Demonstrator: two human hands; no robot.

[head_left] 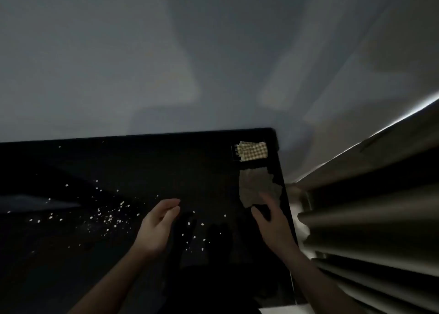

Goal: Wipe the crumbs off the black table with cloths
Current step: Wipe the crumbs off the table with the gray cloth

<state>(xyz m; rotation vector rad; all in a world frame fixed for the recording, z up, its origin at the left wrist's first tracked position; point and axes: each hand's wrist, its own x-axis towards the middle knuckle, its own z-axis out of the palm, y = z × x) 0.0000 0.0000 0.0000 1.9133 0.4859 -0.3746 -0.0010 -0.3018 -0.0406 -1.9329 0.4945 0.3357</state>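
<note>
The black table (166,161) fills the lower left of the dim view. Pale crumbs (111,216) lie scattered over its middle and left. At the far right corner lies a yellowish waffle-patterned cloth (251,151). Just nearer lies a grey crumpled cloth (256,187). My right hand (273,223) hovers by the near edge of the grey cloth, fingers extended and reaching onto it; whether they touch it is unclear. My left hand (159,225) is above the table's middle, fingers relaxed, holding nothing.
A pale wall (166,64) stands behind the table. Folded curtains (370,218) hang close along the table's right edge. The room is dark and the picture is blurred.
</note>
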